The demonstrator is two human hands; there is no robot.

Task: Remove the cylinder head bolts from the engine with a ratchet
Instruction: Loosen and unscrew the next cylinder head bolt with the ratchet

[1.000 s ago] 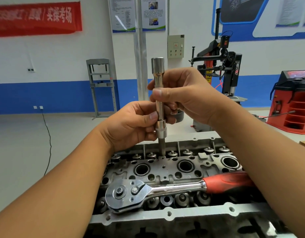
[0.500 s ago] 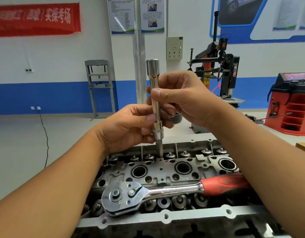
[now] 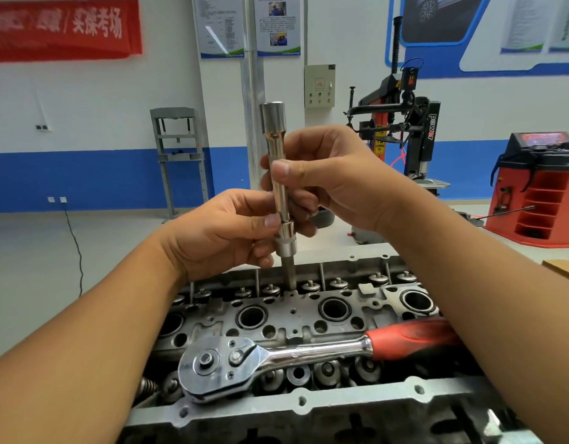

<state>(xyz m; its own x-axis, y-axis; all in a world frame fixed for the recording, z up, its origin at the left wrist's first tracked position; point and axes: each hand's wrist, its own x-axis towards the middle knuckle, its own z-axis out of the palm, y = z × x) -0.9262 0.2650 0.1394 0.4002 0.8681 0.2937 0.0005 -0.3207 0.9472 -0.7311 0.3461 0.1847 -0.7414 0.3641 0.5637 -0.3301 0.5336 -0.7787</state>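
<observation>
The grey cast-metal cylinder head (image 3: 296, 318) fills the lower middle of the view, its top face pierced by round dark wells (image 3: 252, 316) along the centre line, with rows of valve springs and retainers (image 3: 310, 286) along its far and near edges. No bolt head can be made out in the hole where the tool stands. A long polished steel extension bar with a socket at its foot (image 3: 278, 187) stands nearly upright over the far row, its thin dark tip (image 3: 290, 278) entering a hole in the head between two retainers. The left hand (image 3: 222, 232) grips the bar low down, thumb pressed against the joint above the socket and fingers curled behind it. The right hand (image 3: 334, 181) pinches the shaft higher up, thumb in front and fingers wrapped round the back. The chrome ratchet with a red and black handle (image 3: 276, 360) lies flat across the near side of the head, held by neither hand, its round head to the left and its handle running under the right forearm. Beyond the engine stand a grey steel press frame (image 3: 177, 155), a black and red tyre changer (image 3: 404, 129) and a red wheel balancer (image 3: 542, 187), and a red banner (image 3: 62, 27) hangs on the white and blue wall.
</observation>
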